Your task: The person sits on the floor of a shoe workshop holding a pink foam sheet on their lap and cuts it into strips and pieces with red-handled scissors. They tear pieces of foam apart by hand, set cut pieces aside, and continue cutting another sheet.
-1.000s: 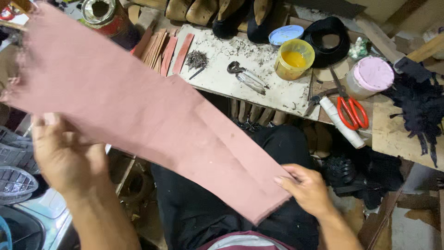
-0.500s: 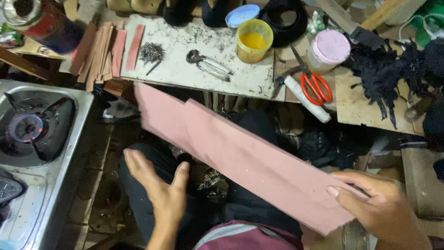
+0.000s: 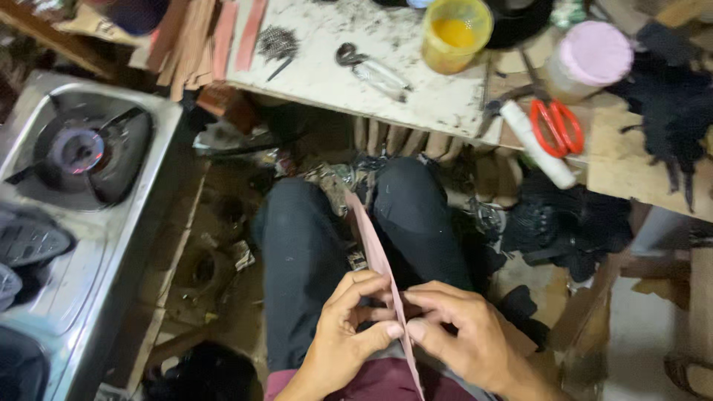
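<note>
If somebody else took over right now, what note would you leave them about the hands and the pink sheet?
Left hand: pinching the pink sheet from its left side.
Right hand: pinching the same sheet from the right, fingertips meeting the left hand's.
Sheet: edge-on over the lap, between the knees, running up toward the bench.
On the bench: yellow cup, red scissors, pink strips. Stove at left.
Done: sheet gripped by both hands.
Left: whatever the sheet needs; it looks uncut and no tool is in hand.

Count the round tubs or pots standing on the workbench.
2: a yellow translucent plastic tub of yellow paste at the bench's top centre, and a pot with a pink lid to its right, above the red-handled scissors. More may lie beyond the frame's top edge.
</note>
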